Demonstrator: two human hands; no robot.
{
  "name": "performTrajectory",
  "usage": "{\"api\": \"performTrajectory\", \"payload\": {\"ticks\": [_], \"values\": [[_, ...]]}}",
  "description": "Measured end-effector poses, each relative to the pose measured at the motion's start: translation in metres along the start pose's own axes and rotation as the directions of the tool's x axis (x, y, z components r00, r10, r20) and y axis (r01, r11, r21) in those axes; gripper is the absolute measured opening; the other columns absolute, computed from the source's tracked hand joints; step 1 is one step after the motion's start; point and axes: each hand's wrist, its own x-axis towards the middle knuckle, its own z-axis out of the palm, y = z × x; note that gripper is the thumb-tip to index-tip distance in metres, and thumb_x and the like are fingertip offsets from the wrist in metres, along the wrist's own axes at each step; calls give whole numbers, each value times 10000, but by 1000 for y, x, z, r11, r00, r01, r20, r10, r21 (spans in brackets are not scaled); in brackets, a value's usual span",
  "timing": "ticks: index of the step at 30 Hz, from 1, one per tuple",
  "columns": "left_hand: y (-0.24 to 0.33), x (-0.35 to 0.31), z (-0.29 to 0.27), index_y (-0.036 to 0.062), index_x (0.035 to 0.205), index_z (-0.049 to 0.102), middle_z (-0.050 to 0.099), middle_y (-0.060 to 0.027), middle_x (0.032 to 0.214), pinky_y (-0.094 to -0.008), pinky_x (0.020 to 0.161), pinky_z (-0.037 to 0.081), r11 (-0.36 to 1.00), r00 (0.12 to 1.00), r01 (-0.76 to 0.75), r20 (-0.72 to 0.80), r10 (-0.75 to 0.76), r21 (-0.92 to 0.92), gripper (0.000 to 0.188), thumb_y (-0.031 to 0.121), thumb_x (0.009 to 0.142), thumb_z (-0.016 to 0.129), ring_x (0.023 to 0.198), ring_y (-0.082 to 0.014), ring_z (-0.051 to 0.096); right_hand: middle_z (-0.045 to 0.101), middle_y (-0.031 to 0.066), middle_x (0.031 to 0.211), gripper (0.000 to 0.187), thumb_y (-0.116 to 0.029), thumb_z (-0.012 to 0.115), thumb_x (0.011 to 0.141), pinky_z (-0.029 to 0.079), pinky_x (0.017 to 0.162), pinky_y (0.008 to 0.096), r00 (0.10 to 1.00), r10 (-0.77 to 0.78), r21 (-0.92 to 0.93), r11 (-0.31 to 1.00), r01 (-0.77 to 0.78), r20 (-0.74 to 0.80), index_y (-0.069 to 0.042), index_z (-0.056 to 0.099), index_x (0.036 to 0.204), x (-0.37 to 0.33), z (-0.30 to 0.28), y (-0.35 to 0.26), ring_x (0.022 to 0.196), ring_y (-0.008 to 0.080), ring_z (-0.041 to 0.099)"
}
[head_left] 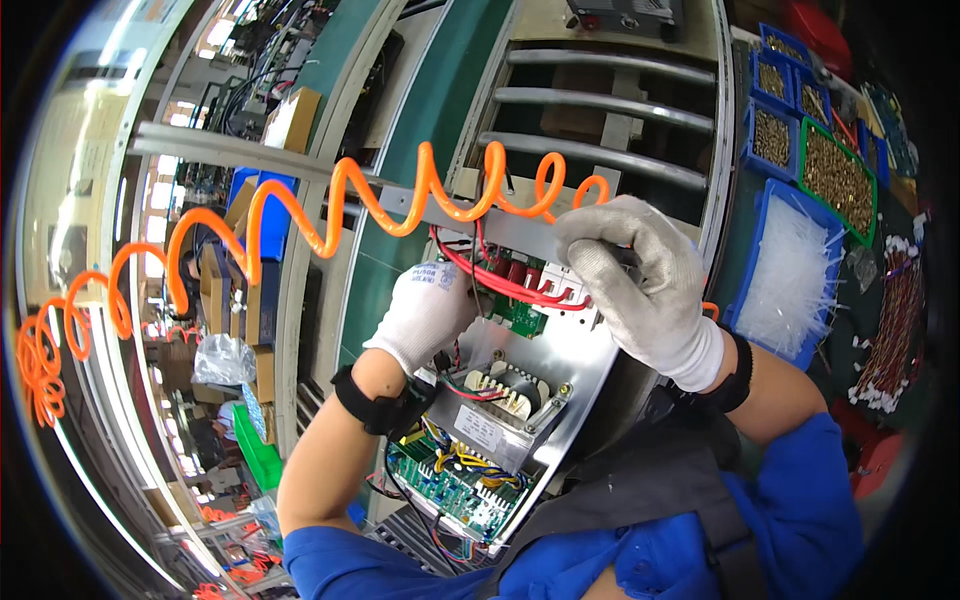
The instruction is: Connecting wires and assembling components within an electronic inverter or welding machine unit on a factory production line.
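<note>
Both my hands wear pale work gloves. My left hand is at the left side of an open metal chassis, its fingers curled in beside the red wires and a green circuit board; what they pinch is hidden. My right hand is raised above the chassis's right edge, fingers bent and closed. A dark bit shows in its grip, too covered to name. The orange coiled air hose runs across to this hand. Nearer me in the chassis sit a transformer and another green board with coloured wires.
Metal rollers lie beyond the chassis. On the right stand blue bins of small brass parts, a green-rimmed bin and a blue tray of clear plastic strips. A wire bundle lies beside them. The hose spans the left side.
</note>
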Motion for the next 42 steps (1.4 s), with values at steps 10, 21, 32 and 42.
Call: {"api": "performTrajectory", "payload": {"ticks": [10, 21, 32, 42], "values": [[-86, -61, -35, -25, 1251, 598, 673, -75, 1114, -278, 855, 545, 632, 895, -315, -443, -50, -708, 393, 301, 1031, 593, 883, -108, 668, 651, 61, 888, 118, -52, 654, 933, 496, 732, 249, 992, -43, -151, 988, 25, -117, 10, 695, 1024, -1, 11, 5, 778, 99, 612], [-51, -199, 40, 16, 1209, 640, 680, -233, 1137, -432, 941, 504, 830, 878, 147, -316, -360, -538, 399, 320, 974, 534, 1093, -392, 641, 643, 14, 931, 141, -106, 607, 996, 495, 787, 248, 961, 163, -455, 889, -45, 223, 7, 674, 1047, 23, 17, -45, 841, 78, 596], [-22, -306, 53, -17, 1232, 628, 686, -228, 1132, -393, 932, 507, 749, 665, 237, -459, -589, -619, 356, 207, 962, 568, 1082, -360, 662, 715, 205, 1051, 286, -140, 632, 796, 552, 874, 446, 179, 403, -334, 357, 872, 897, -44, 724, 1050, 69, 192, -22, 1008, 363, 690], [-10, -341, 111, -13, 1200, 646, 681, -224, 1119, -421, 931, 503, 642, 508, 302, -451, -734, -705, 345, 219, 964, 550, 1059, -374, 655, 724, 181, 1014, 362, -297, 686, 854, 537, 864, 399, -234, 111, 89, 708, 701, 966, -50, 724, 1116, 30, 282, -25, 1001, 308, 695]]}}
